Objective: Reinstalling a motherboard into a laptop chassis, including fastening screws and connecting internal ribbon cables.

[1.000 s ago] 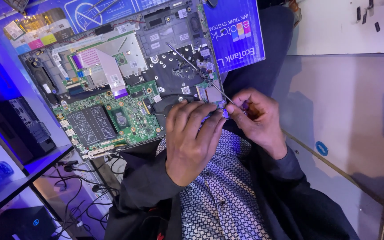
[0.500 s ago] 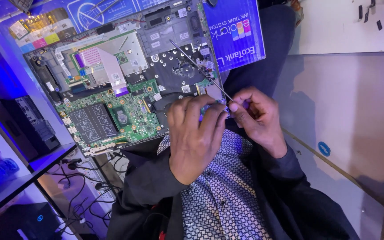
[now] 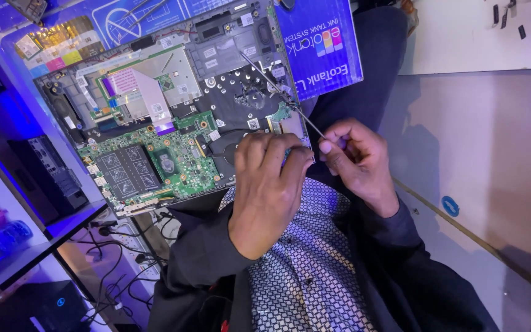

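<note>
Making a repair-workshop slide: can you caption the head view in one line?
Left hand rests on an opened laptop beside its green circuit board while the right hand holds a thin screwdriver.

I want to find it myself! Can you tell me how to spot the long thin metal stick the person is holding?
Start at the opened laptop with its green circuit board, lying across the person's lap. At its near right corner, the right hand pinches a thin silver rod between its fingers. It slants up over the dark laptop parts toward the blue box, and is the only long, bare metal stick there.
</note>
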